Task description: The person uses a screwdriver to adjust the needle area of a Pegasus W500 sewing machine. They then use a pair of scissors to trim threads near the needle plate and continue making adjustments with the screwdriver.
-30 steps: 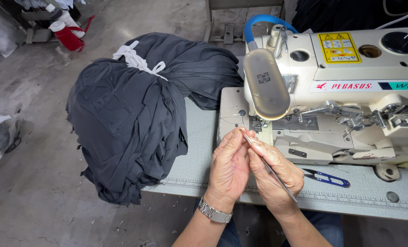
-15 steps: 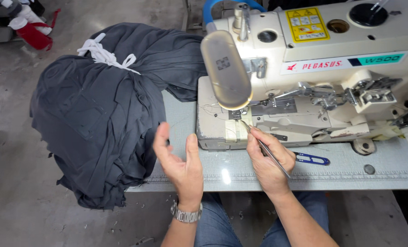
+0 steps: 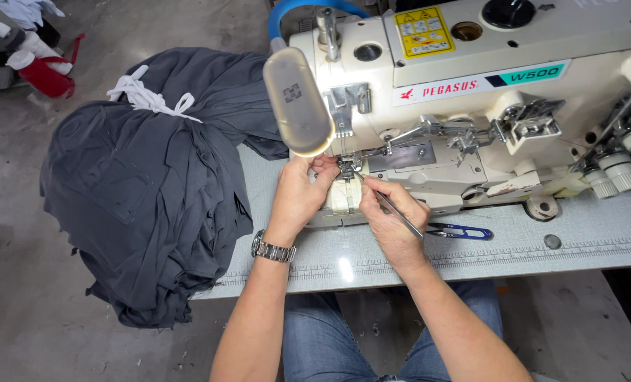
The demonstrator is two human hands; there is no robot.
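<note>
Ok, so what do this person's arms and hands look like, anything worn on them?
Both forearms are bare, no sleeves showing and no gloves. The left hand has a silver metal link wristwatch at the wrist. The right hand has nothing on its wrist.

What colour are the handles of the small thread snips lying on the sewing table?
Blue, seen in the head view: thread snips.

Both forearms reach forward, close together. The left hand (image 3: 297, 194) is raised with fingertips pinched; the right hand (image 3: 389, 219) curls in a pen-like grip, knuckles up.
</note>
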